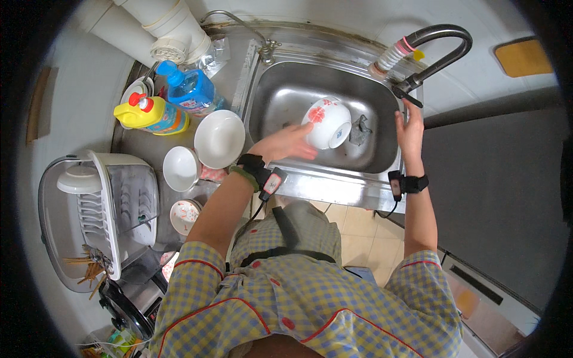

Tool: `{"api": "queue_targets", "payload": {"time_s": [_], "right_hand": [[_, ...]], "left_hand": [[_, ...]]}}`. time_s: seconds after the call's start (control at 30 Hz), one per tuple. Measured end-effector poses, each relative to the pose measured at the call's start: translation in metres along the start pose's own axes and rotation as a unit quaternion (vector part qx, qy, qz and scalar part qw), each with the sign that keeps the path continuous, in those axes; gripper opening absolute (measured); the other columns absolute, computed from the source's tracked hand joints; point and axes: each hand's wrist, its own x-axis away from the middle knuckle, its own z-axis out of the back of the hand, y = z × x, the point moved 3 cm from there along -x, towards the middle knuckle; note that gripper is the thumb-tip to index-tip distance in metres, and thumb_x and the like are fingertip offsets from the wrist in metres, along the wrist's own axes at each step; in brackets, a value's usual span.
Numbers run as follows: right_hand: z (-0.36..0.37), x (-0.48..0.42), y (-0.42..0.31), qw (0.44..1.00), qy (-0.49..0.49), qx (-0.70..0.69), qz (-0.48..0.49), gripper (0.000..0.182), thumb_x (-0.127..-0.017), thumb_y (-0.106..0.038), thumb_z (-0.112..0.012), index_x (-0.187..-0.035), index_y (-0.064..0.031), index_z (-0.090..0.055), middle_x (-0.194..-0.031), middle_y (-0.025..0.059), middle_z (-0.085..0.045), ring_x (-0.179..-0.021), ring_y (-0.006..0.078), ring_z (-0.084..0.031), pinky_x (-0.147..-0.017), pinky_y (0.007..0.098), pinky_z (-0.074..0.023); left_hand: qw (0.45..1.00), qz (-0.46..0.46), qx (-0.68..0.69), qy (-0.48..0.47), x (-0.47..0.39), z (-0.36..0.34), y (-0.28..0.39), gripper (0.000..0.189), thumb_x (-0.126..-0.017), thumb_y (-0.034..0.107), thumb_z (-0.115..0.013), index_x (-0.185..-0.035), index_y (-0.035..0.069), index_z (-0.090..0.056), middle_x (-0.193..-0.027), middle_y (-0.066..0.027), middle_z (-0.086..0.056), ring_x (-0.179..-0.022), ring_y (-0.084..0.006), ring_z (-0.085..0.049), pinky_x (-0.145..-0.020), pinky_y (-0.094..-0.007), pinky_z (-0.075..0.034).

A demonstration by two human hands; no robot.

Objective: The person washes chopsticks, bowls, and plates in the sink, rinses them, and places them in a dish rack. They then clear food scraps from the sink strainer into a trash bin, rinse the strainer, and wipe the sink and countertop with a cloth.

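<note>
My left hand (291, 143) holds a white bowl with red flowers (329, 121) over the steel sink basin (286, 89); the bowl is tilted with its foot towards me, and my fingertips pass out of sight at its near left side. My right hand (411, 129) is raised at the sink's right edge, its fingertips at the black lever (407, 96) of the faucet (447, 31). Whether the fingers press the lever is hard to tell. A crumpled grey cloth or scrap (360, 130) lies on the basin floor beside the bowl.
Left of the sink stand two white bowls (220, 139), a rabbit-patterned bowl (185, 216), a yellow detergent jug (152, 114) and a blue bottle (190, 89). A dish rack (105, 210) with a clear cover is farther left. A small tap (267, 53) rises at the basin's back left corner.
</note>
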Motion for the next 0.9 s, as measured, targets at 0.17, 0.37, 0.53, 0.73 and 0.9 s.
{"api": "queue_targets", "payload": {"time_s": [0.17,0.37,0.53,0.73,0.9], "right_hand": [[-0.024,0.013,-0.018,0.982,-0.117,-0.14,-0.046,0.039,-0.083,-0.008,-0.063,-0.121,-0.0036,-0.053,-0.112,0.0144,-0.06,-0.097,0.0265,-0.06,-0.082,0.0345,-0.0475],[-0.013,0.011,-0.072,0.882,-0.365,-0.295,-0.052,0.059,-0.081,-0.008,-0.066,-0.135,-0.009,-0.042,-0.128,0.0095,-0.045,-0.096,0.0161,-0.057,-0.08,0.0262,-0.0483],[-0.01,0.033,-0.091,0.803,-0.524,-0.283,0.009,0.032,-0.082,-0.011,-0.067,-0.111,-0.0026,-0.055,-0.116,0.0077,-0.051,-0.104,0.0175,-0.053,-0.078,0.0282,-0.0481],[-0.019,0.056,-0.169,0.806,-0.504,-0.308,0.044,0.02,-0.084,-0.004,-0.064,-0.1,-0.0006,-0.052,-0.108,0.0046,-0.049,-0.085,0.0091,-0.052,-0.075,0.0226,-0.0429],[-0.039,0.077,-0.232,0.796,-0.471,-0.379,0.019,0.018,-0.083,-0.006,-0.065,-0.096,0.0008,-0.056,-0.096,0.004,-0.056,-0.086,0.0097,-0.054,-0.07,0.0253,-0.0449]], "left_hand": [[0.999,-0.001,-0.017,-0.04,0.01,-0.01,0.006,0.069,-0.093,0.051,-0.044,-0.132,-0.004,-0.032,-0.11,-0.0281,-0.055,-0.1,-0.0326,-0.06,-0.088,-0.0384,-0.051],[0.879,-0.159,-0.437,0.108,0.035,-0.026,0.026,0.051,-0.087,0.043,-0.059,-0.115,0.002,-0.053,-0.095,-0.0156,-0.064,-0.071,-0.0242,-0.063,-0.068,-0.0348,-0.051],[0.811,-0.288,-0.482,0.165,0.091,-0.031,0.029,0.041,-0.075,0.033,-0.071,-0.095,-0.001,-0.056,-0.08,-0.0225,-0.062,-0.084,-0.0387,-0.061,-0.074,-0.0444,-0.045],[0.813,-0.305,-0.41,0.279,0.191,-0.019,0.01,0.048,-0.077,0.031,-0.07,-0.112,0.004,-0.051,-0.092,-0.0211,-0.061,-0.087,-0.0375,-0.061,-0.076,-0.0425,-0.047],[0.797,-0.305,-0.339,0.395,0.289,0.008,-0.032,0.071,-0.076,0.028,-0.072,-0.133,0.009,-0.036,-0.116,-0.0175,-0.057,-0.106,-0.0325,-0.058,-0.087,-0.0381,-0.047]]}}
